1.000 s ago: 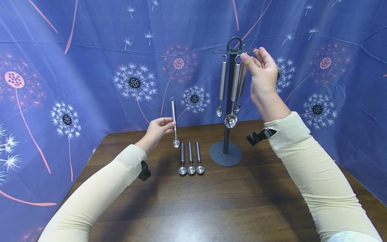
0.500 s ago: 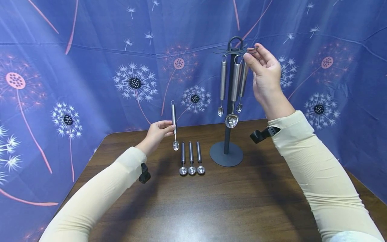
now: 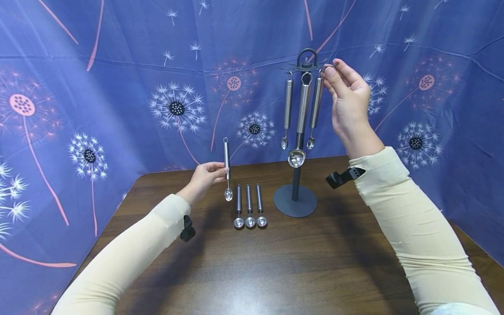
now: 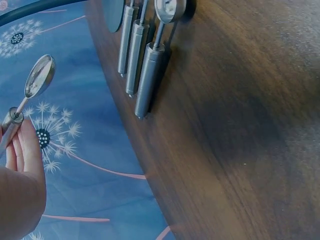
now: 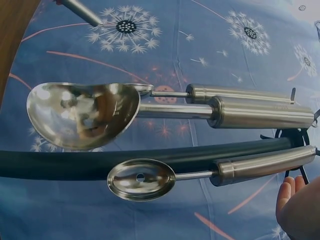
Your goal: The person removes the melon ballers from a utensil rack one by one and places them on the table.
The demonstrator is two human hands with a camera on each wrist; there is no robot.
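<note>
Hands (image 3: 204, 177) (image 3: 351, 100), well apart, pinch a scoop (image 3: 226, 155) and the stand (image 3: 296, 186) at its edge.

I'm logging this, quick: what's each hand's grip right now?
Left hand: holding a small metal scoop.
Right hand: pinching the dark stand near its top.

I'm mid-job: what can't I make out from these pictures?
Exactly where the right hand touches the stand: its thumb covers the spot, head view.
Held spoon's handle end: cut off by the left edge, left wrist view.
Bowls of the two far lying spoons: cut off by the top edge, left wrist view.
Most of the rear spoon's bowl: behind the big scoop, right wrist view.
</note>
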